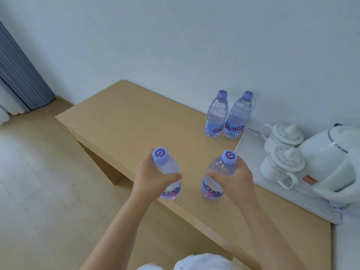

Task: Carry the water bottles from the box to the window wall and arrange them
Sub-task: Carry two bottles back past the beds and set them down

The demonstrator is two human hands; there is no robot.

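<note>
Mid-delivery: left hand point(153, 180) and right hand point(232, 182) each clasp a water bottle over the desk point(124, 121) (fingers wrapped round both), next setting them beyond the fingertips beside the standing pair point(226, 115).

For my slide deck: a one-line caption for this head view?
Left hand and right hand each hold a water bottle over the table; two bottles stand by the wall.
</note>
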